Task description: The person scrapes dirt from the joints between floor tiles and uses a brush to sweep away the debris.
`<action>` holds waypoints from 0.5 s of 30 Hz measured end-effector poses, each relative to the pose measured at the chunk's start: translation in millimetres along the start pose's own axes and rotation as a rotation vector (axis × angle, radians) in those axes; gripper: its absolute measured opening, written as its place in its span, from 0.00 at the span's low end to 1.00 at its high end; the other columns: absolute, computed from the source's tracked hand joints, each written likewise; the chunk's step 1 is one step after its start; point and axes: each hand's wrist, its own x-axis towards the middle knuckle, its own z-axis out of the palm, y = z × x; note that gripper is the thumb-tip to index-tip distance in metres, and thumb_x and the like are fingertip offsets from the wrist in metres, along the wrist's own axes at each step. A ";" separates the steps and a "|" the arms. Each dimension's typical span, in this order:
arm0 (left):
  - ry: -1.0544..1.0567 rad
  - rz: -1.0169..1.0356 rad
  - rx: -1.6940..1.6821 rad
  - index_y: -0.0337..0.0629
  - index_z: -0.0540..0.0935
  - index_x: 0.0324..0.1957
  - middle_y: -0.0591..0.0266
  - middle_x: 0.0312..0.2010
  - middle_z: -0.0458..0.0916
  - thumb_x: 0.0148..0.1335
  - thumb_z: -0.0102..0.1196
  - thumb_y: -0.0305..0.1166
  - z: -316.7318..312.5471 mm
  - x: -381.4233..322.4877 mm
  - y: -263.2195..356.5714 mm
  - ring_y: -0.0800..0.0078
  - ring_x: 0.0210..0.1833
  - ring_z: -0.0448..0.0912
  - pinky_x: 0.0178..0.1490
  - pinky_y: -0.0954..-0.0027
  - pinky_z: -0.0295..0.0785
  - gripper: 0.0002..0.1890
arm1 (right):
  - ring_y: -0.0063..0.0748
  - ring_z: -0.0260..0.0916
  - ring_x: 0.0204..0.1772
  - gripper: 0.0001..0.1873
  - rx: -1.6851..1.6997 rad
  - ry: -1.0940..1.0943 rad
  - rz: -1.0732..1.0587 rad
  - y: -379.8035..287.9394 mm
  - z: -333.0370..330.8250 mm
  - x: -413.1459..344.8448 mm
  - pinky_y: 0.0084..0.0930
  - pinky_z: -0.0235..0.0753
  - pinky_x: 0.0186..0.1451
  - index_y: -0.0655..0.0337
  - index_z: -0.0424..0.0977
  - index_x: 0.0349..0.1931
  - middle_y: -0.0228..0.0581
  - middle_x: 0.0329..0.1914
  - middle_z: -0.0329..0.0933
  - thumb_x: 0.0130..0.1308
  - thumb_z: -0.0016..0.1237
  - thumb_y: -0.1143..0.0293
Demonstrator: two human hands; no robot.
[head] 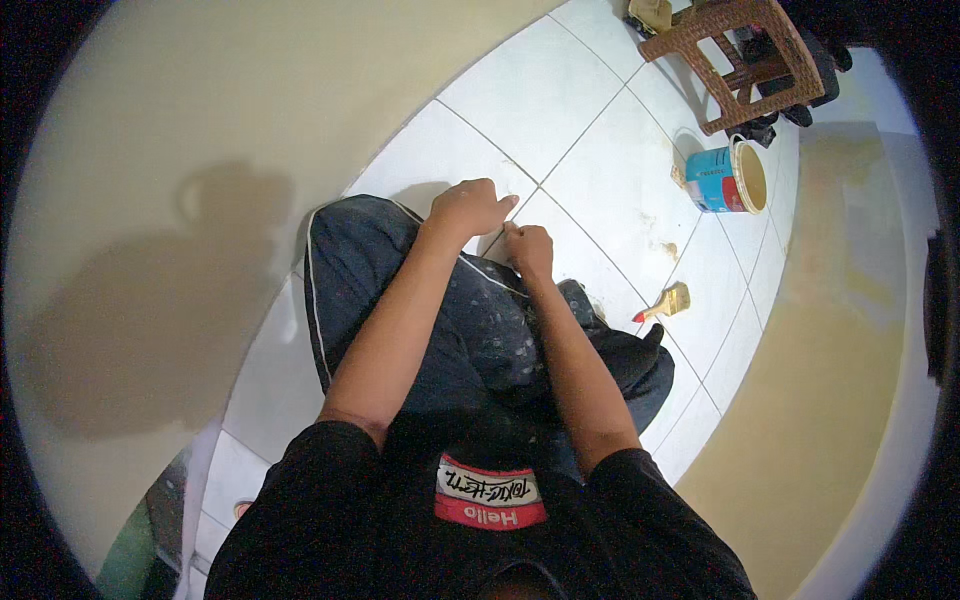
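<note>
My left hand (465, 208) is half curled above the white floor tiles, its thumb pointing right. Close by, my right hand (527, 247) has its fingers curled in, thumb towards the left one. Whether anything small lies between the fingertips cannot be told. Both hands are beyond my crossed legs in dark, paint-spotted trousers (487, 330). A flat paintbrush (664, 304) with a red-tipped handle lies on the tiles to the right of my right knee. Farther right stands a blue plastic paint bucket (709, 180), its inside the same beige as the walls.
A brown woven-pattern plastic stool (802, 67) stands at the upper right, with a tray-like container (651, 13) and dark items around it. A beige wall (337, 67) runs close on the left, another wall (817, 360) on the right. Beige stains mark the tiles.
</note>
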 end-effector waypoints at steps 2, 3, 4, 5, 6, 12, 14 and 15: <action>0.003 -0.012 -0.011 0.33 0.83 0.41 0.39 0.43 0.82 0.63 0.49 0.58 -1.4 -4.0 0.2 0.45 0.49 0.80 0.55 0.53 0.73 0.32 | 0.63 0.78 0.36 0.25 -0.070 0.164 -0.149 -5.5 4.3 -3.9 0.50 0.77 0.40 0.70 0.78 0.23 0.64 0.29 0.78 0.66 0.45 0.54; 0.005 -0.018 -0.014 0.33 0.83 0.41 0.39 0.43 0.82 0.63 0.49 0.59 -3.1 -6.1 3.9 0.45 0.49 0.80 0.55 0.53 0.73 0.32 | 0.62 0.79 0.37 0.25 -0.071 0.210 -0.126 -9.1 2.7 1.2 0.49 0.78 0.42 0.71 0.78 0.24 0.63 0.31 0.78 0.66 0.46 0.53; 0.002 -0.011 -0.007 0.33 0.83 0.41 0.39 0.43 0.82 0.63 0.49 0.59 -5.8 -6.3 8.8 0.45 0.49 0.80 0.55 0.53 0.73 0.32 | 0.62 0.79 0.37 0.25 -0.066 0.216 -0.119 -9.6 0.1 11.0 0.49 0.78 0.42 0.71 0.78 0.24 0.63 0.31 0.78 0.66 0.46 0.53; -0.030 -0.016 -0.002 0.32 0.82 0.45 0.38 0.46 0.81 0.63 0.49 0.57 -8.6 -6.4 13.5 0.45 0.52 0.79 0.57 0.52 0.72 0.31 | 0.62 0.79 0.38 0.25 -0.013 0.191 -0.026 -10.2 -3.3 21.6 0.48 0.78 0.42 0.71 0.78 0.26 0.63 0.31 0.79 0.66 0.46 0.53; -0.059 -0.029 -0.001 0.32 0.81 0.48 0.37 0.50 0.80 0.64 0.49 0.55 -8.9 -6.5 13.3 0.45 0.55 0.78 0.59 0.52 0.72 0.31 | 0.61 0.79 0.39 0.25 0.037 0.159 0.061 -12.6 -4.5 29.7 0.48 0.79 0.43 0.72 0.78 0.27 0.64 0.32 0.79 0.65 0.46 0.53; -0.061 -0.049 0.013 0.32 0.81 0.49 0.37 0.49 0.80 0.64 0.49 0.55 -11.0 -7.4 10.2 0.45 0.55 0.78 0.59 0.52 0.71 0.31 | 0.61 0.79 0.41 0.26 -0.011 0.073 0.025 -8.5 -7.1 39.3 0.48 0.78 0.44 0.73 0.78 0.29 0.64 0.34 0.79 0.64 0.47 0.51; -0.020 -0.019 0.005 0.33 0.82 0.45 0.37 0.46 0.81 0.63 0.49 0.57 -2.9 -2.0 6.2 0.45 0.52 0.79 0.56 0.52 0.72 0.31 | 0.61 0.79 0.40 0.27 -0.026 -0.045 0.041 0.7 -5.2 36.7 0.49 0.78 0.45 0.74 0.78 0.28 0.65 0.34 0.78 0.63 0.47 0.50; 0.017 0.004 -0.001 0.33 0.83 0.41 0.37 0.43 0.82 0.62 0.49 0.59 -2.3 -2.4 4.8 0.45 0.49 0.80 0.54 0.51 0.73 0.32 | 0.64 0.78 0.39 0.29 -0.025 -0.091 0.050 3.2 -3.9 29.6 0.50 0.77 0.46 0.74 0.78 0.28 0.66 0.33 0.78 0.66 0.44 0.49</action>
